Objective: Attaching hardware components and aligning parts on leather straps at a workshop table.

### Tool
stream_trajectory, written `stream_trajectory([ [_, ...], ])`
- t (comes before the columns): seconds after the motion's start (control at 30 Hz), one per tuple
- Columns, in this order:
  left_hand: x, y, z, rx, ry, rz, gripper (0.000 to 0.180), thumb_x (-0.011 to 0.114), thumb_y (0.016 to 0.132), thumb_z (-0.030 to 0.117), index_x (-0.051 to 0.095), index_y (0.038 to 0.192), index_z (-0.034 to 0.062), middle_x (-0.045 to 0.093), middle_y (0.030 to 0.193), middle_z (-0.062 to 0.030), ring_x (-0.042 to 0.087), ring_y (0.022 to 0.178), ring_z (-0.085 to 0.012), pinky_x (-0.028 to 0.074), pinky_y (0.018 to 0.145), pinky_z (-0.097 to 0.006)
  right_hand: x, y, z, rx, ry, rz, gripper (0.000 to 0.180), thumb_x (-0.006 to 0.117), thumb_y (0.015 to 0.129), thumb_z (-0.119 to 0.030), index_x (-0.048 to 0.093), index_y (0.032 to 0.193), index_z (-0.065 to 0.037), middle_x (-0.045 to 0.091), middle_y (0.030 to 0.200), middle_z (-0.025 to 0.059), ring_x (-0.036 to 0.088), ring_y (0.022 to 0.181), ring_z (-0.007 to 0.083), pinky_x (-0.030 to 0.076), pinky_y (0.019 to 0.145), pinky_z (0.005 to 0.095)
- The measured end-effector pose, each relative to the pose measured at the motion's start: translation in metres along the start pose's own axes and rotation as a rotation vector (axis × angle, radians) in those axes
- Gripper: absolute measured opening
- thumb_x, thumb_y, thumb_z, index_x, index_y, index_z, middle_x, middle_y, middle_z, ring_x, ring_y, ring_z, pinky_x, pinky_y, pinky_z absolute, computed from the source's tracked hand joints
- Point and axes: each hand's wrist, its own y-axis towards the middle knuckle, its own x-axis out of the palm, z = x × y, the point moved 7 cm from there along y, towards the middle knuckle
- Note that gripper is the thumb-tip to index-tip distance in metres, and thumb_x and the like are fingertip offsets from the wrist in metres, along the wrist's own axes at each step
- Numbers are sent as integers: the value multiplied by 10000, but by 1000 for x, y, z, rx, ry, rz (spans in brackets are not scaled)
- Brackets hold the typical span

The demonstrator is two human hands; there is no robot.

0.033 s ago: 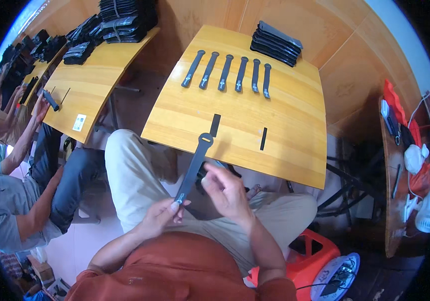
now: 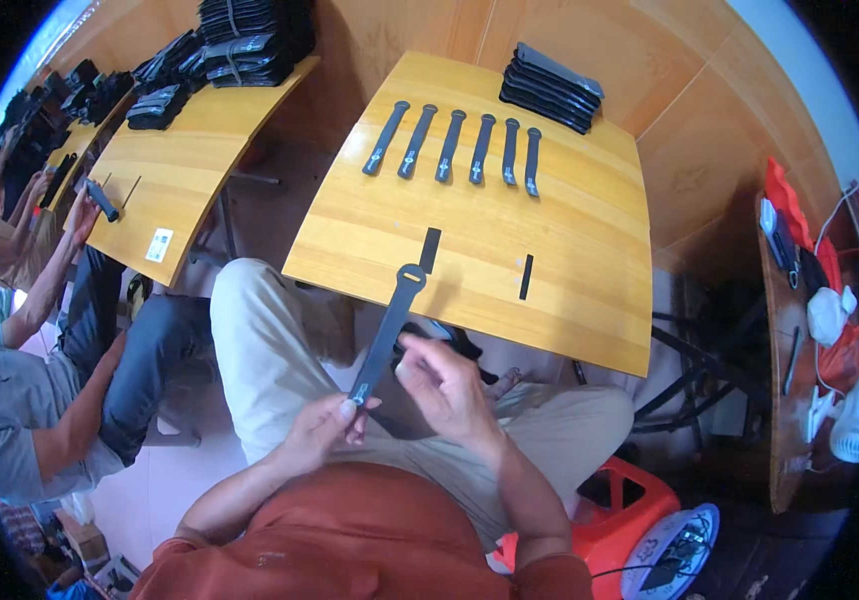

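My left hand (image 2: 327, 425) pinches the lower, printed end of a dark grey strap (image 2: 382, 345) between thumb and fingers. The strap slants up and away, and its rounded, slotted end overlaps the table's near edge in view. To the right of the strap is my right hand (image 2: 446, 388), its fingers loosely bent and apart from the thumb, with nothing visible in them. Several matching straps (image 2: 446, 147) lie side by side on the wooden table (image 2: 579, 240). Behind them, at the far right, stands a stack of dark straps (image 2: 551, 88).
The table has two dark slots (image 2: 526, 277). At left, a person (image 2: 34, 420) holds a dark strap at another table (image 2: 189, 150) bearing bundled stacks (image 2: 249, 50). A red stool (image 2: 629, 510) and a white basket (image 2: 677, 550) stand lower right, below a side shelf (image 2: 784, 420) with a small fan (image 2: 854, 425).
My right hand has shifted slightly left and toward me. The strap and my left hand stay almost in place.
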Motion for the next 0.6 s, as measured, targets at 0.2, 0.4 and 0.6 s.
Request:
stream_trajectory([
  [0.2, -2, -2, -3, 42, -114, 52, 488, 418, 1051, 415, 588, 1177, -25, 580, 890, -29, 553, 786, -126, 514, 757, -310, 35, -16, -4, 10, 105, -128, 253, 593, 990, -217, 607, 1030, 32, 616, 859, 136, 636, 692, 203, 502, 626, 340],
  [0.4, 0, -6, -11, 8, -167, -85, 364, 488, 1044, 320, 602, 1133, -13, 612, 968, -45, 595, 859, -129, 514, 816, -302, 53, -25, 0, 91, 252, -221, 220, 582, 995, -177, 605, 990, 43, 600, 853, 98, 635, 678, 146, 505, 630, 301],
  [0.6, 4, -16, -10, -36, -127, -99, 267, 604, 987, 190, 615, 1152, -20, 657, 1007, -64, 635, 863, -145, 541, 794, -287, 71, -35, 14, 153, 301, -300, 276, 598, 993, -190, 620, 1125, 51, 644, 928, 70, 625, 761, 96, 504, 665, 263],
])
